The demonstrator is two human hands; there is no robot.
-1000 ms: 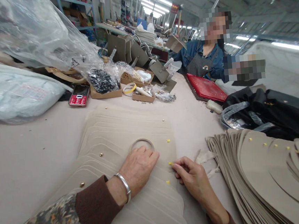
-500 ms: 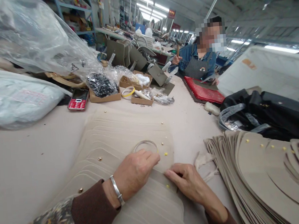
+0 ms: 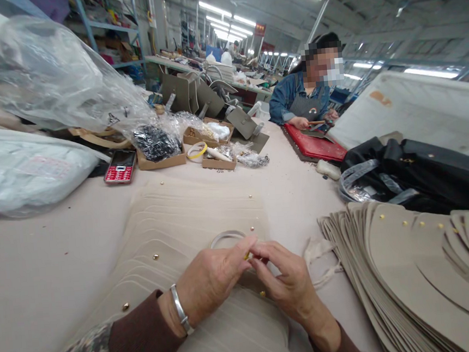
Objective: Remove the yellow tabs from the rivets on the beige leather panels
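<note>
My left hand (image 3: pixel 216 273) is closed on a thin ring-shaped roll of tape (image 3: pixel 227 234), whose upper rim shows behind the fingers. My right hand (image 3: pixel 284 278) meets it fingertip to fingertip, pinching a small bit of yellow tape (image 3: pixel 247 256) between them. Beneath both hands lies a fanned stack of beige leather-like panels (image 3: pixel 189 218) with metal studs. One stud (image 3: pixel 155 257) shows left of the hands and another (image 3: pixel 253 229) beyond them. A yellow mark (image 3: pixel 263 294) sits on the panel under my right hand.
To the right stand many upright beige panels (image 3: pixel 406 259) with yellow marks, beside a black bag (image 3: pixel 431 172). A red phone (image 3: pixel 119 167), small cardboard boxes (image 3: pixel 163 161) and another tape roll (image 3: pixel 197 151) lie ahead. Across the table a co-worker (image 3: pixel 299 96) works over a red pad (image 3: pixel 314 143).
My right hand has come up off the panel edge to meet my left fingertips at the yellow tape. The co-worker's raised hand with the hammer has come down to the red pad.
</note>
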